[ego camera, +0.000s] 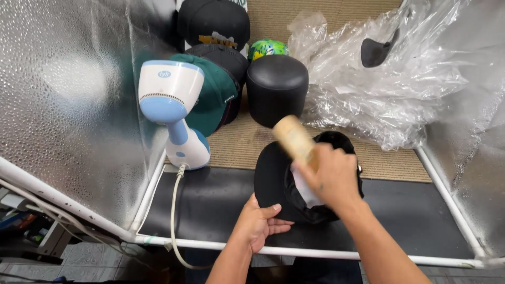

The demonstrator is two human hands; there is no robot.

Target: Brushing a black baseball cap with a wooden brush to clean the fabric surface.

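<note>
At lower centre of the frame, the left hand point(259, 223) grips the brim of a black cap point(273, 176) lying upside down on the desk point(210, 205). Just right, the right hand point(332, 176) is clenched around a blurred wooden brush handle point(293, 138), covering the cap's white lining point(305, 189); the brush's working end is hidden.

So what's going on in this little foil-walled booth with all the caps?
A person holds a black cap upside down on the black mat. The left hand steadies its brim, while the right hand grips a wooden handle and works inside the cap. A blue and white steamer stands beside it, with more caps and a black round form behind.
</note>
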